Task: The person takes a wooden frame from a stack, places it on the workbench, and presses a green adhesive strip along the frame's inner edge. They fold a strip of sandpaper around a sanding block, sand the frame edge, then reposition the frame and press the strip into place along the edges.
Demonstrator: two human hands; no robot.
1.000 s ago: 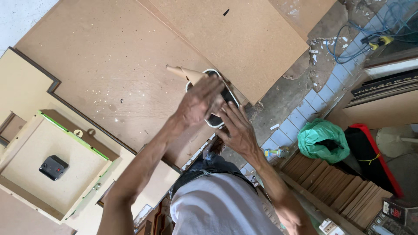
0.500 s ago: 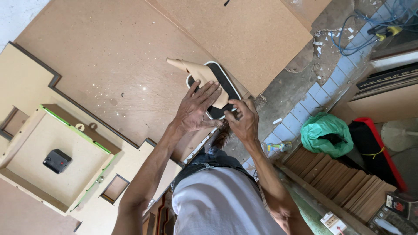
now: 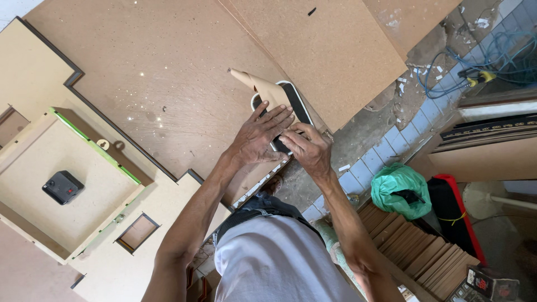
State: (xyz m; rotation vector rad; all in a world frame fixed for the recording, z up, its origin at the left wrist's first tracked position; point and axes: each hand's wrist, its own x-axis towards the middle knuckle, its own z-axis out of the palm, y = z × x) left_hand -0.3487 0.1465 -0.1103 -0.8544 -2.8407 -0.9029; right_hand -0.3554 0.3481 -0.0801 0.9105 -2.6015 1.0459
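The left hand point(image 3: 258, 136) lies flat, fingers spread, on a black oblong piece point(image 3: 293, 106) with a pale rim, which rests on the brown board point(image 3: 156, 72) near its edge. The right hand point(image 3: 309, 148) presses beside it, fingers curled on the piece's lower end (a tan backing strip point(image 3: 260, 86) curls up off its top).

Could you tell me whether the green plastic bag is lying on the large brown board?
No, the green plastic bag lies on the tiled floor, apart from the board.
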